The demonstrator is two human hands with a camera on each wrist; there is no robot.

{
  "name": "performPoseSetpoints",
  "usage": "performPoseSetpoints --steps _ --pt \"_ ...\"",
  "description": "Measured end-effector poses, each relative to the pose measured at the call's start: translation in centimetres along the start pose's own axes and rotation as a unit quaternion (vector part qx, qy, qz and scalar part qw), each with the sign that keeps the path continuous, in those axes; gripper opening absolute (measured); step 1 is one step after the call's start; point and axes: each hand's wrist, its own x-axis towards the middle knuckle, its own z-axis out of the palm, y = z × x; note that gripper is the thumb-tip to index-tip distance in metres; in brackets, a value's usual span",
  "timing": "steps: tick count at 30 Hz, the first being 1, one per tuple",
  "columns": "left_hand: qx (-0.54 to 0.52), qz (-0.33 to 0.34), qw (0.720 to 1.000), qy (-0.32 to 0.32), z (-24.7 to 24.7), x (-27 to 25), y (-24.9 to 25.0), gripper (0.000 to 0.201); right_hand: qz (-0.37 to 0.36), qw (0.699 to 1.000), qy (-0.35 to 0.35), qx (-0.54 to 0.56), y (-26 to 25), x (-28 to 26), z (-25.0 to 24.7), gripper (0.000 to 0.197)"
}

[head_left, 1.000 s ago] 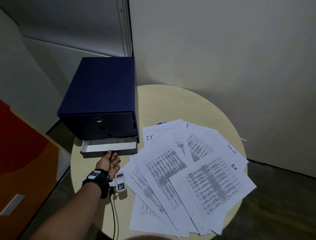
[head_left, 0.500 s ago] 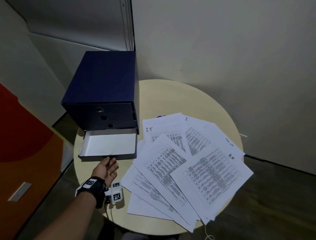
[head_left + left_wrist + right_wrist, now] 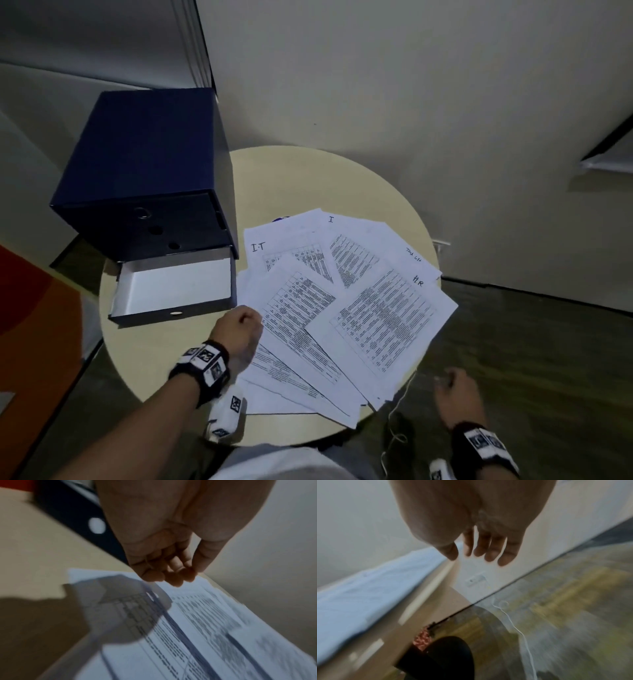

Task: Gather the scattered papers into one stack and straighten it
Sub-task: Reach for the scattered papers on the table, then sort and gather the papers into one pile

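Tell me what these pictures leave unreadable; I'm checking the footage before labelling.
- Printed tables on the papers: too small in head view, blurred in left wrist view.
- Left hand: whether it touches paper, unclear.
- Right hand: blurred.
- Dark blue object behind papers: mostly covered.

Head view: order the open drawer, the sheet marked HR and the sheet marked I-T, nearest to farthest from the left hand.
From the left hand:
1. Open drawer, just beyond it, to its left.
2. Sheet marked I-T, farther back.
3. Sheet marked HR, to its right.
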Motion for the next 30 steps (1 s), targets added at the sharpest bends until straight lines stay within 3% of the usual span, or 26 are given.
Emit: performPoseSetpoints --steps 3,4,6,8,9,12,15,16,17,18,20,21,23,27,29,30 --pt "0.129 0.095 0.982 -0.104 2.9 1.1 1.3 0.012 -0.050 0.998 0.011 -0.024 -3.8 0.8 0.7 0.065" --pt "0.210 0.131 0.961 -0.121 3.7 1.6 1.7 0.015 -0.081 0.996 0.001 -0.045 -5.2 0.9 1.5 0.072" --pt "0.376 0.147 0.900 -0.165 5.0 2.2 1.2 0.043 -0.110 0.988 -0.036 -0.107 -7.3 1.1 2.9 0.082" --pt "0.480 0.160 0.842 -0.188 5.6 1.1 0.8 0.058 -0.125 0.977 -0.077 -0.154 -8.4 0.9 4.3 0.083" --pt "0.495 0.154 0.831 -0.201 5.8 0.5 0.5 0.058 -0.135 0.973 -0.087 -0.168 -9.0 0.5 5.0 0.084" --pt "0.475 0.149 0.842 -0.208 5.6 -0.5 0.1 0.050 -0.172 0.966 -0.104 -0.162 -11.1 -0.5 5.9 0.088" --pt "0.350 0.090 0.894 -0.266 4.6 0.9 1.1 0.037 -0.201 0.963 -0.128 -0.126 -11.9 -0.4 5.1 0.085" --pt "0.276 0.073 0.926 -0.246 4.5 0.8 2.0 0.030 -0.192 0.969 -0.121 -0.100 -11.9 -0.2 4.8 0.083" --pt "0.174 0.007 0.963 -0.206 4.8 0.7 2.3 0.027 -0.182 0.974 -0.110 -0.076 -11.9 0.1 4.7 0.082" --pt "0.100 -0.044 0.978 -0.178 5.1 1.2 2.1 0.027 -0.184 0.975 -0.109 -0.060 -11.8 0.2 4.8 0.081" --pt "-0.009 -0.118 0.979 -0.166 5.4 1.2 2.9 0.046 -0.210 0.966 -0.139 -0.058 -12.0 0.2 5.4 0.080" --pt "-0.003 -0.136 0.976 -0.168 5.5 1.1 3.1 0.064 -0.226 0.960 -0.158 -0.049 -12.1 0.0 5.8 0.078" --pt "0.077 -0.104 0.978 -0.161 6.2 0.2 3.4 0.079 -0.237 0.955 -0.178 0.010 -12.4 -0.7 6.2 0.073" --pt "0.138 -0.041 0.987 -0.072 6.9 0.1 1.9 0.049 -0.208 0.966 -0.107 0.114 -12.6 -0.5 6.2 0.069" --pt "0.111 -0.062 0.992 -0.017 6.6 0.5 1.2 0.014 -0.175 0.975 -0.088 0.108 -12.5 -0.1 6.0 0.079" --pt "0.097 -0.085 0.992 0.012 6.3 0.9 0.6 0.018 -0.165 0.977 -0.092 0.100 -12.6 0.1 5.8 0.085"
